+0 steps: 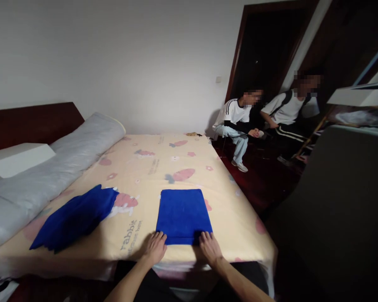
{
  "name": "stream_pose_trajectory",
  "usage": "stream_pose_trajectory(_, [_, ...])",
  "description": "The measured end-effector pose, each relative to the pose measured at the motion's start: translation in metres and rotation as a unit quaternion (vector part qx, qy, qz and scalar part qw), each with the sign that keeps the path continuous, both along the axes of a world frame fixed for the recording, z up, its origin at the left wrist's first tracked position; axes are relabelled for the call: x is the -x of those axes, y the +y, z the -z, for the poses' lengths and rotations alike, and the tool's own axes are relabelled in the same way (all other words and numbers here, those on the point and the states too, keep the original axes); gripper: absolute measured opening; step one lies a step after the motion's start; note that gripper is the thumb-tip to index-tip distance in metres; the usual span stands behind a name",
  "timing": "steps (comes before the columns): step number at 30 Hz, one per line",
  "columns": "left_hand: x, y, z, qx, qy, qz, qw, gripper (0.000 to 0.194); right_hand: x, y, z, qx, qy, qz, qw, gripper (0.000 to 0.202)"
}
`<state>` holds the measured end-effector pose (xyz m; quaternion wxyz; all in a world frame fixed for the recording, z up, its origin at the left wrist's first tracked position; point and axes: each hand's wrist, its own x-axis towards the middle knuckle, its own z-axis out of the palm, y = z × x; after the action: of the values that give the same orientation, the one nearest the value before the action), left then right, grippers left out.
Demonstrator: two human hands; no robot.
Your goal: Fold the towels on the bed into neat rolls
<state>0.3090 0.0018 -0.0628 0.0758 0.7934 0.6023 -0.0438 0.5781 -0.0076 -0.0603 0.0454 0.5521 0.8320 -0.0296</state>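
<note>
A blue cloth (183,214), folded into a flat, neat rectangle, lies near the front edge of the bed. My left hand (156,248) is at its near left corner, fingers curled onto the fabric. At the near right corner, my right hand (210,247) has its fingers bent over the cloth in the same way. The thumbs are partly hidden, so how firmly each corner is pinched does not show. To the left, a second blue cloth (78,218) lies loose and crumpled on the sheet.
The bed's yellow sheet (239,235) has carrot and rabbit prints. A grey rolled mattress or bedding (78,147) and a white box (22,159) are at the left, before a dark headboard (34,123). Two people sit beyond the bed; a dark panel (337,201) stands right.
</note>
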Motion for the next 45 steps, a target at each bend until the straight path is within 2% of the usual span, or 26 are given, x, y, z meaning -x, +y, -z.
stream_pose_trajectory(4, [-0.002,0.0,0.0,-0.012,-0.012,-0.017,1.0,0.044,0.045,-0.021,0.013,0.015,0.021,-0.047,0.999,0.052])
stream_pose_trajectory(7, [-0.003,0.0,-0.001,-0.014,-0.012,-0.022,1.0,0.042,0.081,-0.035,0.03,0.007,0.122,-0.082,0.989,0.066])
stream_pose_trajectory(11, [-0.002,-0.001,-0.005,-0.013,-0.01,-0.019,1.0,0.04,0.103,-0.039,0.053,-0.02,0.204,-0.052,0.977,0.062])
stream_pose_trajectory(13, [-0.002,-0.001,-0.007,-0.014,-0.01,-0.018,1.0,0.039,0.097,-0.036,0.061,-0.047,0.211,-0.043,0.975,0.057])
stream_pose_trajectory(15, [-0.001,-0.001,-0.008,-0.016,-0.012,-0.018,1.0,0.038,0.077,-0.034,0.068,-0.079,0.206,-0.035,0.975,0.054])
stream_pose_trajectory(21, [0.0,-0.001,-0.004,-0.015,-0.021,-0.015,1.0,0.039,-0.019,-0.035,0.073,-0.117,0.163,-0.026,0.979,0.056])
stream_pose_trajectory(24, [0.001,0.0,-0.003,-0.021,-0.017,-0.009,1.0,0.038,-0.047,-0.035,0.073,-0.117,0.159,0.005,0.98,0.057])
stream_pose_trajectory(27, [0.003,0.0,-0.008,-0.036,-0.01,0.009,0.999,0.039,-0.05,-0.035,0.075,-0.107,0.16,0.021,0.981,0.056])
stream_pose_trajectory(32, [-0.007,-0.006,-0.016,-0.073,-0.004,0.082,0.994,0.043,-0.037,-0.035,0.079,-0.105,0.173,0.049,0.978,0.055])
stream_pose_trajectory(36, [-0.035,-0.021,-0.012,-0.08,-0.02,0.171,0.982,0.041,-0.035,-0.036,0.077,-0.098,0.189,0.05,0.976,0.054])
stream_pose_trajectory(40, [-0.074,-0.037,-0.007,-0.074,-0.072,0.258,0.961,0.053,-0.035,-0.038,0.069,-0.076,0.2,0.056,0.975,0.054])
stream_pose_trajectory(42, [-0.092,-0.042,0.0,-0.075,-0.096,0.255,0.959,0.06,-0.035,-0.038,0.065,-0.064,0.202,0.059,0.975,0.054])
stream_pose_trajectory(45, [-0.104,-0.046,0.016,-0.084,-0.098,0.192,0.973,0.064,-0.035,-0.038,0.058,-0.047,0.207,0.058,0.975,0.054])
